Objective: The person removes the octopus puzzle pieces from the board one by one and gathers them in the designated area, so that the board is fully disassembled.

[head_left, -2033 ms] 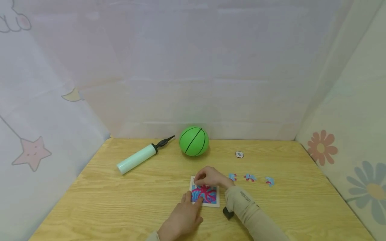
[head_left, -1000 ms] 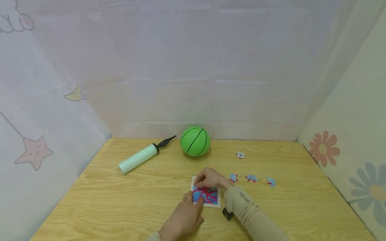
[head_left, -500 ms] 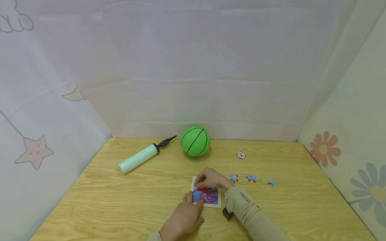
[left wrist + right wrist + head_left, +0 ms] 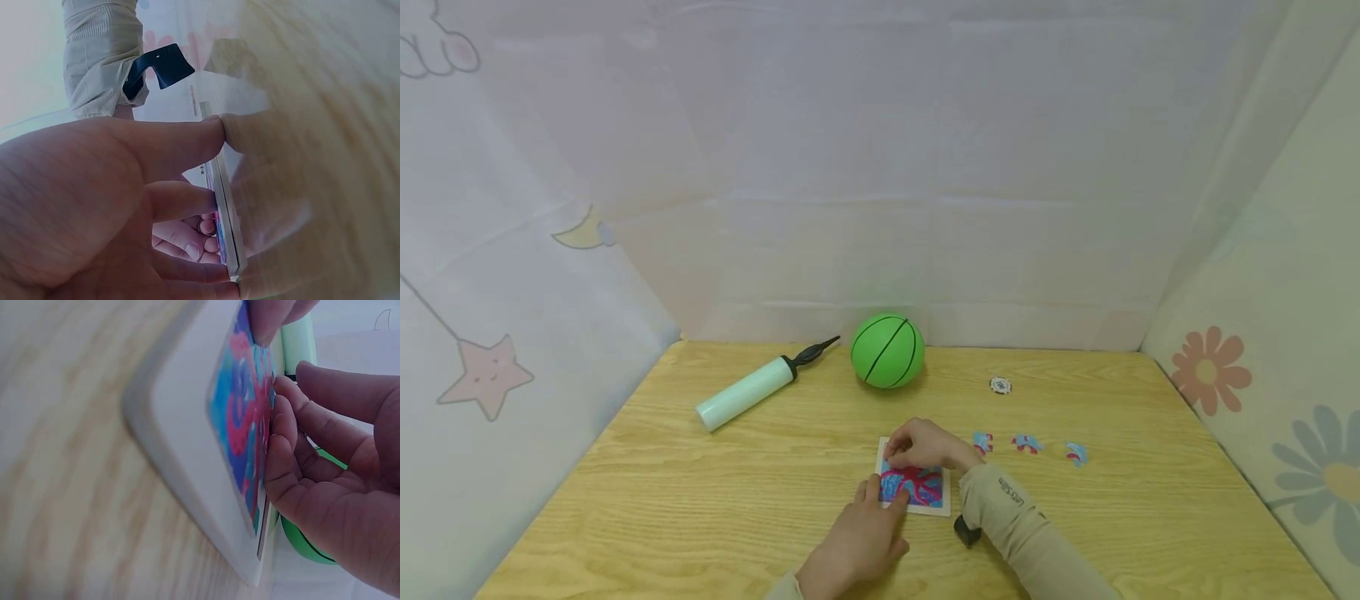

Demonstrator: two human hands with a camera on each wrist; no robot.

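Observation:
A small square jigsaw puzzle with a white frame (image 4: 946, 496) lies on the table, showing a pink octopus picture (image 4: 240, 412) on blue. My left hand (image 4: 861, 533) steadies it from the near left: some fingers rest on the picture, others along the frame's edge. Over the upper left part, my right hand (image 4: 922, 442) has its fingers curled down at the picture. In the right wrist view, a small blue corner of a puzzle piece (image 4: 272, 397) stands up at its fingertips. The hand hides much of the picture's upper part in the head view.
Three loose puzzle pieces (image 4: 1026, 443) lie in a row to the right. Behind them is a white and black poker chip (image 4: 1000, 385). A green ball (image 4: 887, 351) stands at the back, with a mint green hand pump (image 4: 745, 393) to its left. Printed cloth walls surround the table.
The right fingertips have come slightly nearer over the puzzle since two seconds ago. The left hand keeps its place, and the head view has shifted a little.

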